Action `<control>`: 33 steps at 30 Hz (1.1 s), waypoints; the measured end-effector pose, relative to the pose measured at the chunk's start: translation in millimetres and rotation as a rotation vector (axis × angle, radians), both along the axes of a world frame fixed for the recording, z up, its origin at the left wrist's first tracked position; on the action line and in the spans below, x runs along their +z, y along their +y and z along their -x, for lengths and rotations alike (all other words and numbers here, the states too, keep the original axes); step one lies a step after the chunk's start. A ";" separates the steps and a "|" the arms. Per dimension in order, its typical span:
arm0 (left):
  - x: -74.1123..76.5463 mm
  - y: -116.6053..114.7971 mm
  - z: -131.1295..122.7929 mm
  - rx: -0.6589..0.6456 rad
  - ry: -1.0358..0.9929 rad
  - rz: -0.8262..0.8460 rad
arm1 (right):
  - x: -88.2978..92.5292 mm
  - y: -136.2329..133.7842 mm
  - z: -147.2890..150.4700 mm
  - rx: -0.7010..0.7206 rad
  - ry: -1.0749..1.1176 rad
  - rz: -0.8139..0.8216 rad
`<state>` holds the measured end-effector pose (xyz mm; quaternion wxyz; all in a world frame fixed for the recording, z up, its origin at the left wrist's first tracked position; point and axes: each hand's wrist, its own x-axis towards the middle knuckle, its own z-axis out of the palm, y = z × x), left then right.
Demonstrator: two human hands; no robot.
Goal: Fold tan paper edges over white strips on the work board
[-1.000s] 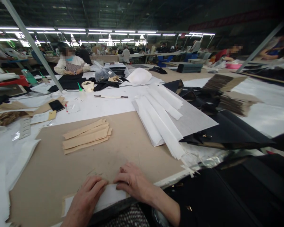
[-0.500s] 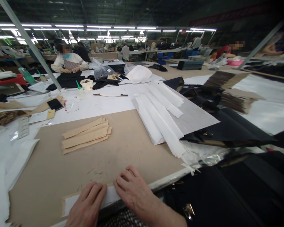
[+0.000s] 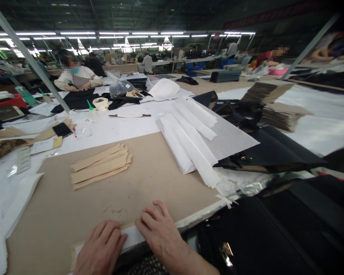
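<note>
A white strip (image 3: pixel 134 235) with a thin tan margin lies along the front edge of the table. My left hand (image 3: pixel 100 244) covers its left part, fingers together and bent over the far edge. On its right part, my right hand (image 3: pixel 157 229) has its fingers curled at the far edge, with one finger slightly raised. What lies under the fingertips is hidden. Beyond the hands, a small stack of tan strips (image 3: pixel 101 167) rests on the brown board (image 3: pixel 149 164). Long white strips (image 3: pixel 189 141) lie on a pale sheet (image 3: pixel 232 141) to the right.
Black pieces with metal clasps (image 3: pixel 226 252) hang at the table's right front edge. Brown stacked pieces (image 3: pixel 266 91) stand farther right. A phone (image 3: pixel 62 129) and a curved handle piece (image 3: pixel 130 115) lie across the table. A masked co-worker (image 3: pixel 77 78) sits at the far left.
The whole view has shifted slightly, with most things sitting a little farther left. My left hand has slid a little left along the strip; my right hand stays on it.
</note>
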<state>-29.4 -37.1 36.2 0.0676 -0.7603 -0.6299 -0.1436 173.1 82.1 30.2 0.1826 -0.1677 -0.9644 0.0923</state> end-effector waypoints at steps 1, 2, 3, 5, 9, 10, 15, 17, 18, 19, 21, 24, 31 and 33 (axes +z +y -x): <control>-1.0 7.8 -7.9 0.023 -0.068 -0.003 | -2.3 -0.4 0.9 -0.023 0.019 0.011; -2.7 15.5 -15.9 0.034 -0.136 -0.005 | -4.0 -0.8 1.1 -0.054 0.044 0.024; -4.9 22.4 -23.0 0.042 -0.200 0.003 | -4.9 -1.4 0.4 -0.097 0.076 0.043; -9.3 31.7 -32.1 0.052 -0.297 0.043 | -4.2 -3.6 -4.7 -0.205 0.154 0.090; -13.5 34.8 -30.7 0.040 -0.345 0.095 | -3.4 -13.9 -24.3 -0.351 0.284 0.124; -13.7 34.9 -29.1 0.029 -0.338 0.095 | -5.3 -17.2 -28.6 -0.352 0.303 0.111; -12.4 46.3 -33.5 0.018 -0.376 0.158 | -21.0 -29.1 -35.1 -0.346 0.366 0.020; -10.7 53.6 -38.7 0.039 -0.449 0.229 | -23.8 -30.6 -34.2 -0.368 0.364 0.027; -9.5 56.8 -40.8 0.052 -0.485 0.267 | -24.0 -31.0 -34.1 -0.374 0.362 0.032; -8.2 59.5 -42.3 0.066 -0.516 0.304 | -23.6 -31.2 -34.3 -0.378 0.355 0.037; -5.6 62.8 -42.9 0.086 -0.564 0.370 | -21.7 -31.1 -35.7 -0.370 0.330 0.047; -3.1 63.7 -40.8 0.110 -0.608 0.447 | -18.4 -30.3 -38.0 -0.372 0.286 0.074; 11.1 68.2 -47.0 0.176 -0.526 0.557 | -19.1 -27.8 -33.1 -0.410 0.262 0.025; 18.8 72.2 -51.0 0.177 -0.493 0.590 | -21.1 -28.0 -31.2 -0.419 0.263 -0.018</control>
